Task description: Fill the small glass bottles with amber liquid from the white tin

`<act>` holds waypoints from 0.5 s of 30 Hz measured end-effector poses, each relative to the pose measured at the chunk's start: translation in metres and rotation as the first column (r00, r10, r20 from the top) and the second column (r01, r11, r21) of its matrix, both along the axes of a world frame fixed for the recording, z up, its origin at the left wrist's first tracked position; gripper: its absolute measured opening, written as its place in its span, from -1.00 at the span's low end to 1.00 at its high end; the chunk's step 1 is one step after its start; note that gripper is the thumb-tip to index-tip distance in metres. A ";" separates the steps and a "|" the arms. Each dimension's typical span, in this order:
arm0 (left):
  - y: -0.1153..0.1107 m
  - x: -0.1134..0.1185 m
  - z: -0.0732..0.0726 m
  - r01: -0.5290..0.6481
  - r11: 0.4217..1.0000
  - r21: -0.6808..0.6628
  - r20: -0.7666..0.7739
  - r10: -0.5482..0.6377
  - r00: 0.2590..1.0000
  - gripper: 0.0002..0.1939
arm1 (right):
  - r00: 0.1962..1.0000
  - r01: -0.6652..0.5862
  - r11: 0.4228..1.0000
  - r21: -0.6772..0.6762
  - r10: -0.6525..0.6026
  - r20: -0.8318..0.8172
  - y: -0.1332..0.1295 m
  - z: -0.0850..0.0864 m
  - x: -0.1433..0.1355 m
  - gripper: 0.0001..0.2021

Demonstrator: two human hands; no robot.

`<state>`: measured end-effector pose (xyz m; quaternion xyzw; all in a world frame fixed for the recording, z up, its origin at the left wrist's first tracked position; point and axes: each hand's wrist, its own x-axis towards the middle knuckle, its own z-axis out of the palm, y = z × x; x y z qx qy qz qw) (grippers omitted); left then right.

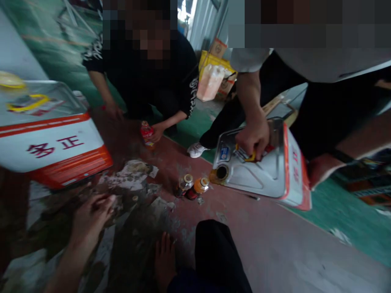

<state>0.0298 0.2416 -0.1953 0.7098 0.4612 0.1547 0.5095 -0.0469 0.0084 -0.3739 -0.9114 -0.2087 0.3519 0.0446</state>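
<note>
Down at floor level, the person's left hand [93,211] reaches out over torn scraps of paper [134,171] on the stained red floor [244,244], fingers loosely curled, grip released, holding nothing. The right hand [164,256] rests low beside a dark trouser knee [214,252], fingers flat and relaxed, also holding nothing.

Count the tins: two big white-and-orange metal cans. One can [51,138] sits just above and left of the left hand, lying with red characters on its side and a yellow handle on top. The second can [262,167] is tipped well off to the right of both hands, its round pour opening [222,172] facing down towards the floor; what is inside it cannot be seen.

Bottles: three in view. Two small bottles [192,186] stand side by side on the floor between the hands and the tipped can, just below its opening, one with a pale cap, one orange. A third, a red bottle [147,134], is held by a co-worker's hand [157,132] in a black sleeve, up ahead of the left hand.

Another co-worker's hand [253,138] grasps the yellow handle on the tipped can. Behind, a pale jug [210,83] stands beside yellow boxes [214,61].
</note>
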 end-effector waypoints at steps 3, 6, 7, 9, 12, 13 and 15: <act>-0.030 -0.021 0.025 -0.027 0.974 -0.225 0.127 0.057 0.990 -0.72 | 0.998 0.040 0.998 0.042 -0.042 0.050 -0.003 -0.002 -0.004 -0.46; -0.049 -0.034 0.034 -0.069 0.944 -0.324 0.133 0.118 0.984 -0.79 | 0.996 0.029 0.999 0.042 -0.032 0.083 -0.008 0.002 -0.007 -0.47; -0.053 -0.033 0.037 -0.033 0.929 -0.369 0.155 0.096 0.983 -0.81 | 0.996 0.008 0.999 0.043 -0.012 0.088 -0.010 0.004 -0.008 -0.47; -0.060 -0.027 0.048 0.064 0.885 -0.461 0.218 0.043 0.975 -0.91 | 0.996 -0.039 0.997 0.064 0.034 0.081 -0.011 0.009 -0.010 -0.44; -0.073 -0.020 0.081 0.032 0.717 -0.697 0.285 0.236 0.929 -0.69 | 0.997 0.027 0.996 0.080 -0.033 0.077 -0.009 0.015 -0.010 -0.42; -0.076 -0.021 0.094 0.025 0.625 -0.780 0.295 0.333 0.895 -0.60 | 0.993 0.079 0.995 0.069 -0.085 0.086 -0.008 0.016 -0.009 -0.44; -0.081 -0.027 0.117 0.065 0.462 -0.885 0.310 0.478 0.822 -0.54 | 0.986 0.130 0.990 0.050 -0.134 0.097 -0.008 0.022 -0.005 -0.48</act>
